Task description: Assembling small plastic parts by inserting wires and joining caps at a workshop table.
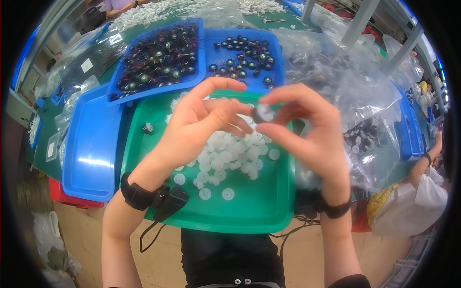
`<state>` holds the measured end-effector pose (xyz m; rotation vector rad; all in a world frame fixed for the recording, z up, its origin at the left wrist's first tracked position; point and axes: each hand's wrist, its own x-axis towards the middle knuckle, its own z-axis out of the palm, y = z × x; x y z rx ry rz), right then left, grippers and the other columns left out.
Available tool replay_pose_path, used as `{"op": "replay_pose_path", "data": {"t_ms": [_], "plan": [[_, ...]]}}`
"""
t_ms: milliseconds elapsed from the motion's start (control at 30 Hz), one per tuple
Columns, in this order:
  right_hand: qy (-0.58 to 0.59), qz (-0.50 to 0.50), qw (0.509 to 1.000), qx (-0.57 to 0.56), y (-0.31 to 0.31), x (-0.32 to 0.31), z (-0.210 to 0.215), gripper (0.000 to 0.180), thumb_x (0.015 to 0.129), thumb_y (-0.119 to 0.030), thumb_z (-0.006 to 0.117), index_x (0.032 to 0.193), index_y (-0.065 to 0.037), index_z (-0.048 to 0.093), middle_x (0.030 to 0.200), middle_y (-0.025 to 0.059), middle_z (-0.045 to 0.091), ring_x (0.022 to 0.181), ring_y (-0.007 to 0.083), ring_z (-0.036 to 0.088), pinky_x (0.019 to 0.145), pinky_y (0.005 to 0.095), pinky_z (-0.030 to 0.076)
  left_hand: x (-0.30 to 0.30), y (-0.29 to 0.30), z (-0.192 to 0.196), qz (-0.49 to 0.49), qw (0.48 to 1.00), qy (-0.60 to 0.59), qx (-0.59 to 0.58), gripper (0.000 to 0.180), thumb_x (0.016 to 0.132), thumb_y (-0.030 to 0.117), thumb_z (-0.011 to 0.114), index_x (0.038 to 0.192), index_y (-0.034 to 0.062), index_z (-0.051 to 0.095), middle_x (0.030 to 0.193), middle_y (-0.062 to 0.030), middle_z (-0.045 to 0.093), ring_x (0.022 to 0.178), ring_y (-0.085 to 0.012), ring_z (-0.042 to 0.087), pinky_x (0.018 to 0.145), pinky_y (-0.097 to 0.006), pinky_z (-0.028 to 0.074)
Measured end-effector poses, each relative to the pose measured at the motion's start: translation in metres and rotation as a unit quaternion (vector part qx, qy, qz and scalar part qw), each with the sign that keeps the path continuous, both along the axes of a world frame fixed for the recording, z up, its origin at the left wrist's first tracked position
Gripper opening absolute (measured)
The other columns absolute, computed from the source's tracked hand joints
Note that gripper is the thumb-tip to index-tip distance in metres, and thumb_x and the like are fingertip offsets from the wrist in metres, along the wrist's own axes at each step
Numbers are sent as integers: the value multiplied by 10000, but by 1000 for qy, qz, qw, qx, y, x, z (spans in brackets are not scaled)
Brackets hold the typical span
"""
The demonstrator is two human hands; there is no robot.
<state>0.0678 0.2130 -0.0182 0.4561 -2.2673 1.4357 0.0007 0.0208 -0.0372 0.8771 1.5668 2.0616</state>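
Observation:
Above the green tray [230, 218], my right hand [309, 127] pinches a small dark round motor with a white plastic disc [265, 113] on its face, between thumb and fingers. Close beside it is my left hand [204, 117], its fingers apart and partly curled; whether its fingertips touch the motor is hard to tell. Beneath both hands lies a heap of translucent white plastic discs [223, 156], some loose toward the front of the tray. One dark motor with a white piece [148, 128] rests at the tray's left side.
Behind stand two blue trays of wired dark motors [161, 62] [245, 60]. Another blue tray [91, 158] is at left. Clear plastic bags [355, 96] with dark parts cover the right side. White parts [153, 14] pile up at the far edge. Another person's arm [430, 156] shows at right.

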Motion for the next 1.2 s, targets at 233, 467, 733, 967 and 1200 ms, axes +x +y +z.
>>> {"op": "replay_pose_path", "data": {"t_ms": [233, 467, 733, 967, 1200], "plan": [[-84, -163, 963, 198, 48, 77, 45, 265, 599, -83, 746, 817, -20, 607, 704, 59, 616, 573, 103, 541, 543, 214, 432, -19, -12, 6, 229, 937, 197, -176, 233, 879, 211, 533, 907, -12, 594, 749, -80, 636, 646, -132, 572, 576, -249, 427], [-171, -473, 809, 304, 100, 91, 18, 334, 645, -98, 725, 945, -8, 608, 687, 96, 609, 586, 180, 577, 568, 283, 450, -33, -34, 2, 283, 817, 275, -421, 226, 785, 222, 637, 876, 16, 610, 692, -50, 582, 590, -105, 488, 549, -247, 391], [-72, -195, 931, 300, -10, 32, 32, 165, 707, -137, 664, 767, 0, 593, 629, 154, 571, 581, 300, 578, 545, 387, 451, -30, -31, -19, 192, 813, 335, -436, 227, 690, 143, 686, 888, 43, 639, 804, -93, 571, 720, -221, 544, 660, -326, 445], [-150, -168, 883, 413, -8, -132, -27, 237, 716, -138, 629, 902, 7, 635, 874, 203, 638, 857, 348, 614, 765, 395, 489, -29, -24, -11, 183, 826, 342, -410, 200, 676, 64, 659, 875, 41, 645, 813, -70, 582, 668, -161, 558, 643, -264, 466], [-208, -233, 828, 465, 1, -130, -15, 243, 694, -187, 692, 891, -49, 660, 887, 163, 652, 878, 326, 624, 737, 391, 503, -22, -20, 11, 175, 937, 175, -246, 152, 779, 54, 618, 923, 4, 621, 935, -66, 629, 835, -134, 597, 725, -254, 500]]}}
